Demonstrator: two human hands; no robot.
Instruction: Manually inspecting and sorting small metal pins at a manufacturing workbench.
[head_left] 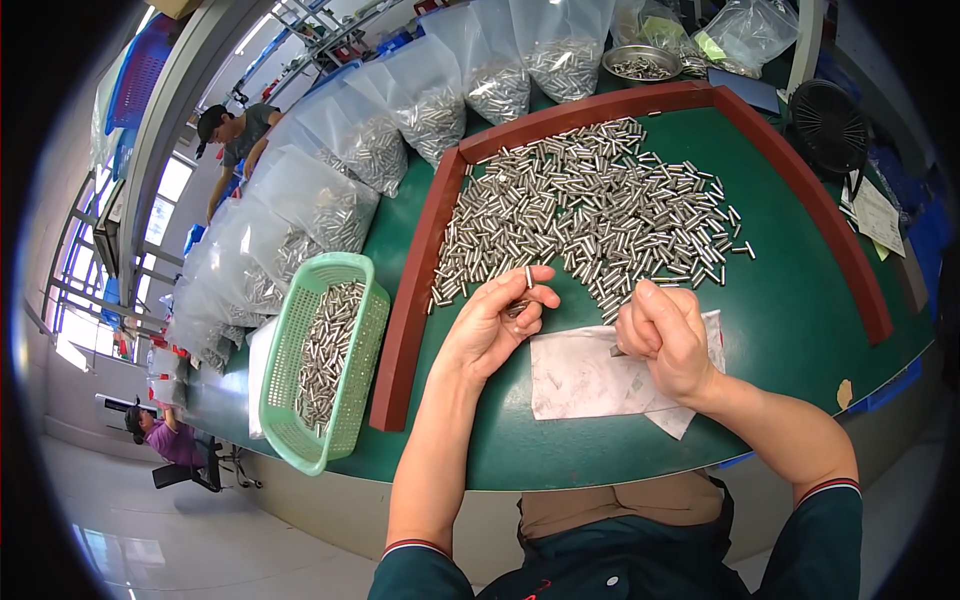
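Note:
My left hand (500, 315) is held palm up in front of a large heap of short metal pins (590, 205). One shiny metal pin (530, 278) stands pinched between its fingertips, and a few more lie in the curled fingers. To its right, my right hand (668, 338) is closed in a fist above a stained white cloth (575, 375). A small grey end pokes out at the fist's lower left edge; what else the fist holds is hidden. The heap lies on the green tabletop (800, 330), inside a dark red wooden frame (405, 320).
A green plastic basket (272, 400) with many pins stands left of the frame. Clear bags of pins (435, 115) line the back and left. A metal bowl (642, 64) and a black fan (828, 125) are at the far right. Two people (235, 135) are farther off.

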